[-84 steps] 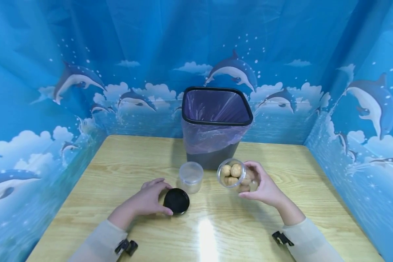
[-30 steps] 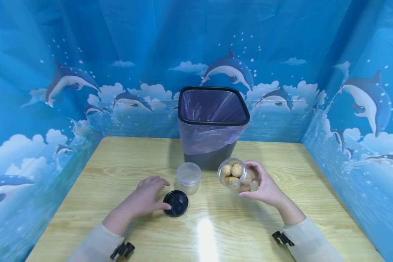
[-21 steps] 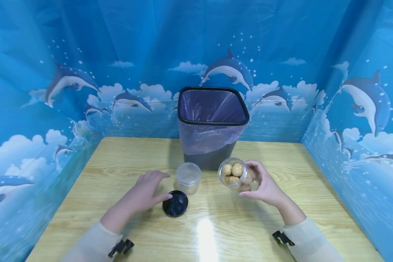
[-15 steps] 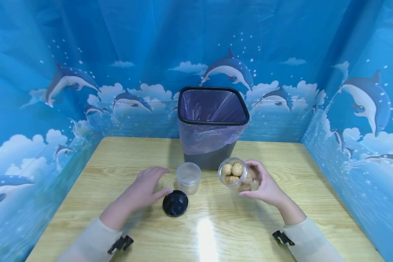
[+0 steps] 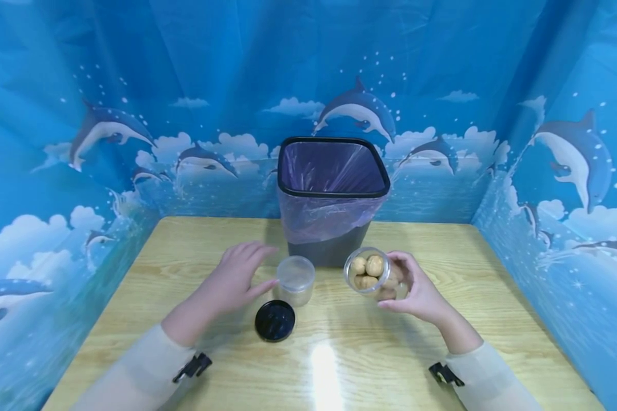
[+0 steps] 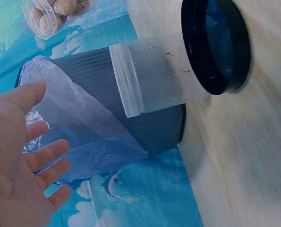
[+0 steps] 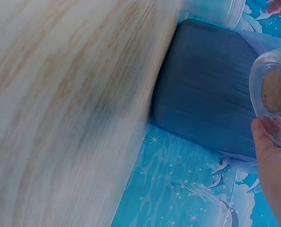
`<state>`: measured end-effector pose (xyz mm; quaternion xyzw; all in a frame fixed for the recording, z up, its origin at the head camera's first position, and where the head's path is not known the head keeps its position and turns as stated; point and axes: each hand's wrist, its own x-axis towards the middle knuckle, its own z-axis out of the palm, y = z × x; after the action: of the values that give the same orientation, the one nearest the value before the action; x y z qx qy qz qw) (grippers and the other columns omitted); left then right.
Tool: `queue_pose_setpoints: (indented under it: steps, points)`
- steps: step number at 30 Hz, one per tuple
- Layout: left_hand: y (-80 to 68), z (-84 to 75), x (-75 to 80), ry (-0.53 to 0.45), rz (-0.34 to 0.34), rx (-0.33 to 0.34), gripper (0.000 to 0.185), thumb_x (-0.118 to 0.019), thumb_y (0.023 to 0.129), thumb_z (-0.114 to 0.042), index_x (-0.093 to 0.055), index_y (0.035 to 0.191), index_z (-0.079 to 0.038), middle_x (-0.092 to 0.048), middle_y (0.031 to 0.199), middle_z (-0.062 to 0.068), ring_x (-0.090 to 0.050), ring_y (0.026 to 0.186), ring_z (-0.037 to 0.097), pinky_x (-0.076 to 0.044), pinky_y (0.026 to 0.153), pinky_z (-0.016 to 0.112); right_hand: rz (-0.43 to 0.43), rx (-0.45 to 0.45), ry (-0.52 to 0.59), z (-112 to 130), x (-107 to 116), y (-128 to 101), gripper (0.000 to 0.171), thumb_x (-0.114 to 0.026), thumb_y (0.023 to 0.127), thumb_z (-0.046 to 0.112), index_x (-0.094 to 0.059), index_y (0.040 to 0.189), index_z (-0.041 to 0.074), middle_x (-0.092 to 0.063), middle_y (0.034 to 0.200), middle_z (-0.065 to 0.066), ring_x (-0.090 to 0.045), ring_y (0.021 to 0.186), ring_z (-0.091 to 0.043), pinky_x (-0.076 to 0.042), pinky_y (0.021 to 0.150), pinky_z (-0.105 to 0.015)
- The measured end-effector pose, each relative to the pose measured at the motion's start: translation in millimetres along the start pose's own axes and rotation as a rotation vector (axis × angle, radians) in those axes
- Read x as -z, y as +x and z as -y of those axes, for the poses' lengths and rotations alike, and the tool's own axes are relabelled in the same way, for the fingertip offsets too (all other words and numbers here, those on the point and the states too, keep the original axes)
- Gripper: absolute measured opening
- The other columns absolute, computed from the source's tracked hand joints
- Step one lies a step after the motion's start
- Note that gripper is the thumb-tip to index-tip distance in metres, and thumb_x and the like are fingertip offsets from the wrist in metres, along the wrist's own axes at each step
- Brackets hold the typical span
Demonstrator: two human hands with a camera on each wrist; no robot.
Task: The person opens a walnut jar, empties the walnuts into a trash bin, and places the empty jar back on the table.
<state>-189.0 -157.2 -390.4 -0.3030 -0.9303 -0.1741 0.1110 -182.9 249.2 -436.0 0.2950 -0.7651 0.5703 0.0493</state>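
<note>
My right hand has its fingers wrapped round the nut jar, tilted above the worktop – left hand is spread open beside the empty jar, lid just in front

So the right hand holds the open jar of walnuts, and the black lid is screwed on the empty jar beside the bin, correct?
Not quite. The right hand does hold the open jar of walnuts, but the black lid is not on the empty jar: it lies flat on the table in front of it, as the head view shows. The empty jar stands beside the bin.
</note>
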Motion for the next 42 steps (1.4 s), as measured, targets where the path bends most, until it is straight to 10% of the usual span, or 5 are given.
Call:
queue_pose_setpoints:
  steps: [24,42]
  points:
    - [40.8,-11.2,34.8,0.085,-0.208,-0.157,0.063,-0.068,0.094,-0.043,-0.049,0.146,-0.013,-0.047,0.15,0.012,-0.04,0.138,0.035,-0.028,0.111,0.06,-0.008,-0.011,0.011,-0.1,1.7,-1.4,0.092,-0.085,0.064,-0.015,-0.036,0.141,-0.001,-0.051,0.133,-0.001,-0.05,0.122,-0.009,-0.037,0.105,-0.018]
    - [81.5,-17.9,47.2,0.103,-0.25,-0.131,0.067,-0.054,0.1,-0.05,-0.035,0.156,-0.019,-0.026,0.164,0.007,-0.021,0.15,0.031,-0.018,0.117,0.059,-0.001,-0.012,0.015,-0.4,1.5,-0.8,0.092,-0.084,0.064,-0.017,-0.036,0.141,-0.003,-0.05,0.133,-0.002,-0.05,0.123,-0.01,-0.037,0.105,-0.018]
